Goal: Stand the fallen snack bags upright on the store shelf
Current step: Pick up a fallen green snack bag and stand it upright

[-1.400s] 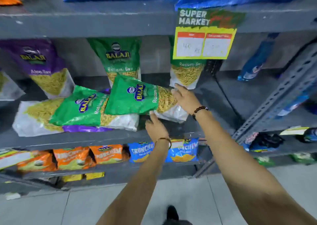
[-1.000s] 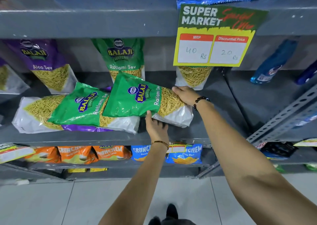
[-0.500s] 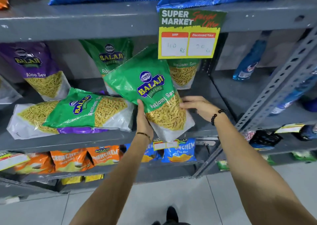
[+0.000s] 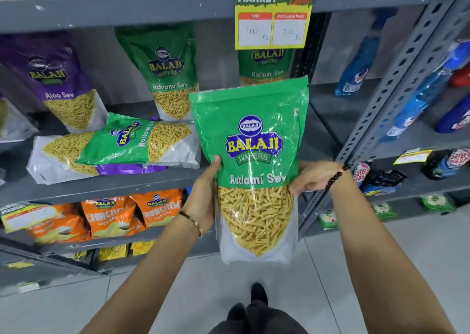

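Gripping the green Ratlami Sev bag (image 4: 254, 155) upright off the shelf (image 4: 127, 183), left hand (image 4: 204, 196) and right hand (image 4: 314, 175) are clamping its sides.

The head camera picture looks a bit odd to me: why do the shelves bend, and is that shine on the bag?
Head view: the wide lens bows the shelf edge and upright post; overhead light glares off the held green bag; the orange packets and price sign look soft, likely motion blur.
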